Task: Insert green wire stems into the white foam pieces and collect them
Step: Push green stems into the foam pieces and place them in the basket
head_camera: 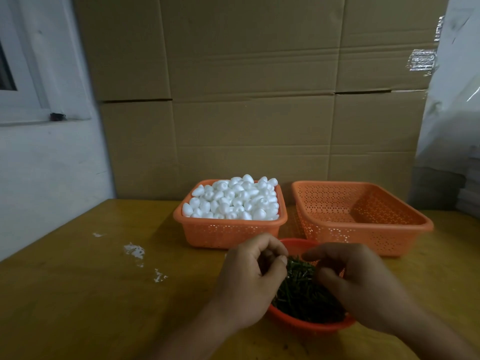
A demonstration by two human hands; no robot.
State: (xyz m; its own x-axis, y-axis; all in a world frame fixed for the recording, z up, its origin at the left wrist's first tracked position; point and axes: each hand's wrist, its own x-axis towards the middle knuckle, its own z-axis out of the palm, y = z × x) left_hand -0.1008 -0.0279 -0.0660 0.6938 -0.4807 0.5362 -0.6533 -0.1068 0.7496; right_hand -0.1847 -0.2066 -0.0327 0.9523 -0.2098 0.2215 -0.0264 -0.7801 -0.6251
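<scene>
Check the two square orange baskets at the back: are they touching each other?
Apart. The head view shows a strip of bare table running between the basket of foam pieces and the empty basket, from rims down to bases.

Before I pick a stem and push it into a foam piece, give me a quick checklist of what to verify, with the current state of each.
1. Green wire stems stocked in the red bowl: ok.
2. White foam pieces available in the left orange basket: ok, heaped full.
3. Right orange basket free to collect finished pieces: ok.
4. Left hand holding one stem: cannot tell, fingers curled over the stems.
5. Right hand holding a foam piece: not ok, none visible.
</scene>
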